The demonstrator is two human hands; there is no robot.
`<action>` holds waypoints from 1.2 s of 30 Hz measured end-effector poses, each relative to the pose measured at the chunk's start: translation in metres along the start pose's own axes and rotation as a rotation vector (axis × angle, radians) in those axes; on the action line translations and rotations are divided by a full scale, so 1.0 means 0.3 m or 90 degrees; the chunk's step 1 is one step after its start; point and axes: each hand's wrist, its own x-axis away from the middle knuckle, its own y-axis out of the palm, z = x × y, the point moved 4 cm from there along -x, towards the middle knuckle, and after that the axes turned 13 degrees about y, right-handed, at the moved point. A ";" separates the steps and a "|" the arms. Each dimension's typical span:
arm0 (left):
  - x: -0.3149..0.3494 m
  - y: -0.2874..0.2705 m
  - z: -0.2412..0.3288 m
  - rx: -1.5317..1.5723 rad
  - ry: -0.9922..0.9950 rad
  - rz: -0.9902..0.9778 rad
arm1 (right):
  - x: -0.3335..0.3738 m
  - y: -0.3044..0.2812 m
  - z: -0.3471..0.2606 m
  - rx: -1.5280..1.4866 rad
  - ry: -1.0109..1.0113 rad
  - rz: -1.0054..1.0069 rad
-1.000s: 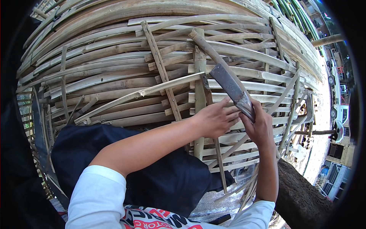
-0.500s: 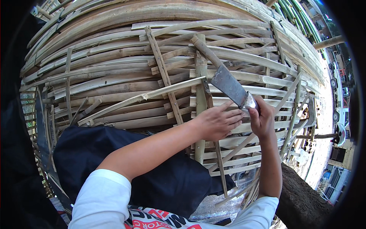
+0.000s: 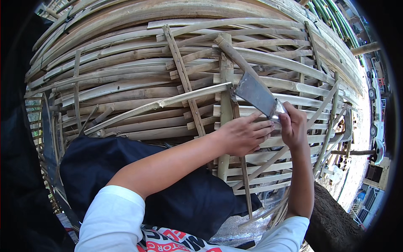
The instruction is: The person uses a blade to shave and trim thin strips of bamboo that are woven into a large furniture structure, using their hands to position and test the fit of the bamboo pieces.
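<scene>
Two bare hands are observed at work in front of a wall of split bamboo. The right hand has its fingers closed about the grip of a broad-bladed knife, with the thumb laid toward the silver collar at the base of the blade. The knife is situated right of the centre of the view, its grey blade slanting up and to the left from the hand. Along the upper edge of the blade runs a round brown stick, whose upper end crosses in front of a pale upright post near the top of that post; its lower end is hidden behind the knife and hand. The left hand lies just beside the collar, back of the hand toward the viewer, fingers extended, slightly bent and a little apart; it cannot be told whether they have hold of anything. Left of the post, a long split strip slopes down to the left across the stacked slats, passing over a narrow nailed crosspiece. Dark cloth is spread beneath the left forearm. A rough-barked trunk stands at lower right, and green poles are noted at upper right.
</scene>
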 end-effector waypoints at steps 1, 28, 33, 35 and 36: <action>-0.006 0.007 -0.005 0.023 -0.003 -0.007 | -0.006 0.008 0.008 -0.001 0.004 -0.003; -0.001 0.019 0.017 0.012 0.026 -0.008 | -0.089 -0.004 0.031 0.169 0.039 0.012; 0.024 0.012 0.000 0.022 0.005 -0.005 | -0.095 -0.043 -0.015 0.065 0.060 0.002; 0.002 0.017 0.013 0.031 0.010 0.004 | -0.094 -0.005 -0.009 0.334 0.038 0.020; 0.006 0.012 0.013 0.034 0.012 0.002 | -0.138 0.012 -0.015 0.357 0.016 0.020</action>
